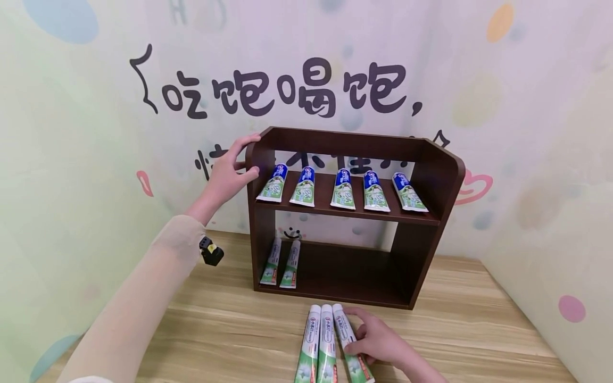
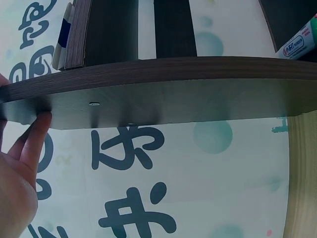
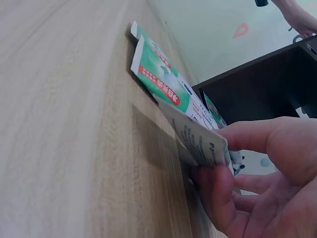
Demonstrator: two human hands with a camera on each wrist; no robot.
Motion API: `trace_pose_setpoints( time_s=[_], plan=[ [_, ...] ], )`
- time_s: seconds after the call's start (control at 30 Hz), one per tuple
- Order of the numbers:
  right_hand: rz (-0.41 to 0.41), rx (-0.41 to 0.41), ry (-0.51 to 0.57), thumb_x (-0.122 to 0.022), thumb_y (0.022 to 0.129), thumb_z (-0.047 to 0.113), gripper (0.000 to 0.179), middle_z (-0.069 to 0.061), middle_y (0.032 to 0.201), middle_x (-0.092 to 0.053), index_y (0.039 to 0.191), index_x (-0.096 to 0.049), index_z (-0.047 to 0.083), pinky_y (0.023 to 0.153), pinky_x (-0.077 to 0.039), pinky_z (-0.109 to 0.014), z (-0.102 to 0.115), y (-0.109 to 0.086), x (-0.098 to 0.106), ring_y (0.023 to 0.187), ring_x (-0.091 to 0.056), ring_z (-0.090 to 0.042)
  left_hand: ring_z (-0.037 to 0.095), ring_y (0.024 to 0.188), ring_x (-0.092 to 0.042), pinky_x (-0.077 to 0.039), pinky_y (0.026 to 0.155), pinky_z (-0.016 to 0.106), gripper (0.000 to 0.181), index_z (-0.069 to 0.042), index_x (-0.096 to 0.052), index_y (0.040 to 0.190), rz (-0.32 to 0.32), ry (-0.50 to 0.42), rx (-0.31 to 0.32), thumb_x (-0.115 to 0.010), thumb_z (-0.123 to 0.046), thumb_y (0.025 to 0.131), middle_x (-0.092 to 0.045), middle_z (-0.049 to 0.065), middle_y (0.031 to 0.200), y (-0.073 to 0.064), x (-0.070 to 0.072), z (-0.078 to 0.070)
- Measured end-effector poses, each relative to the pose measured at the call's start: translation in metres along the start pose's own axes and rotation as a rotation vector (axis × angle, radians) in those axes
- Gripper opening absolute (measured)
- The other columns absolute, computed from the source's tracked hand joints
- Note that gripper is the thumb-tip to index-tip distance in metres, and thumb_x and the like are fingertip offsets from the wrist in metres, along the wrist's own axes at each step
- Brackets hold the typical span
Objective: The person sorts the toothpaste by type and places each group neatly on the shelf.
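My left hand (image 1: pixel 229 171) grips the upper left side panel of a dark brown two-tier shelf (image 1: pixel 354 139); in the left wrist view its fingers (image 2: pixel 37 139) lie against the panel. My right hand (image 1: pixel 378 338) pinches a white-and-green toothpaste tube (image 1: pixel 351 340), the rightmost of three before the shelf. In the right wrist view that tube (image 3: pixel 195 139) is tilted on its edge, partly off the table. Beside it lie a middle tube (image 1: pixel 328 340) and a left tube (image 1: pixel 308 343), touching, caps toward the shelf.
Several blue-and-green toothpaste tubes (image 1: pixel 342 189) lean in a row on the upper tier. Two white-and-green tubes (image 1: pixel 290 266) lean at the lower tier's left end. The shelf stands on a wooden table (image 1: pixel 460 319) against a printed wall (image 1: pixel 527 133).
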State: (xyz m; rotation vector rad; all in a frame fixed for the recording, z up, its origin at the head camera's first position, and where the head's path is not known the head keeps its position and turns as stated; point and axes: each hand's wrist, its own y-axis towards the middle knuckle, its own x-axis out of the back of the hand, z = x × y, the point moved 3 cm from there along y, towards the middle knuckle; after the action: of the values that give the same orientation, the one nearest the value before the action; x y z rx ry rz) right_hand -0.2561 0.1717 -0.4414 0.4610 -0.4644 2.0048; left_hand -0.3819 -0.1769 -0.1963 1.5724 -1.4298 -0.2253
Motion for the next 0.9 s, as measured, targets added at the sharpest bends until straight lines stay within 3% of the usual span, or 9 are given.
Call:
trace_pose_setpoints(
  time_s=[0.5, 0.9],
  plan=[
    [0.029, -0.055, 0.149, -0.075, 0.081, 0.008, 0.085, -0.011, 0.087, -0.063, 0.152, -0.027, 0.002, 0.047, -0.052, -0.024, 0.0005, -0.0009, -0.0002, 0.058, -0.06, -0.014, 0.022, 0.136, -0.051, -0.053, 0.102, 0.047, 0.06, -0.032, -0.047, 0.143, -0.001, -0.006, -0.001, -0.062, -0.007, 0.091, -0.041, -0.012, 0.156, 0.0003, 0.0002, 0.0013],
    [0.002, -0.034, 0.16, -0.074, 0.082, 0.005, 0.084, -0.013, 0.09, -0.061, 0.152, -0.027, 0.006, 0.051, -0.057, -0.032, 0.0072, 0.0028, 0.0048, 0.068, -0.065, -0.018, 0.027, 0.134, -0.053, -0.054, 0.101, 0.051, 0.059, -0.027, -0.047, 0.144, 0.0, -0.021, -0.002, -0.062, -0.006, 0.091, -0.041, -0.009, 0.157, 0.0008, 0.0005, 0.0017]
  ],
)
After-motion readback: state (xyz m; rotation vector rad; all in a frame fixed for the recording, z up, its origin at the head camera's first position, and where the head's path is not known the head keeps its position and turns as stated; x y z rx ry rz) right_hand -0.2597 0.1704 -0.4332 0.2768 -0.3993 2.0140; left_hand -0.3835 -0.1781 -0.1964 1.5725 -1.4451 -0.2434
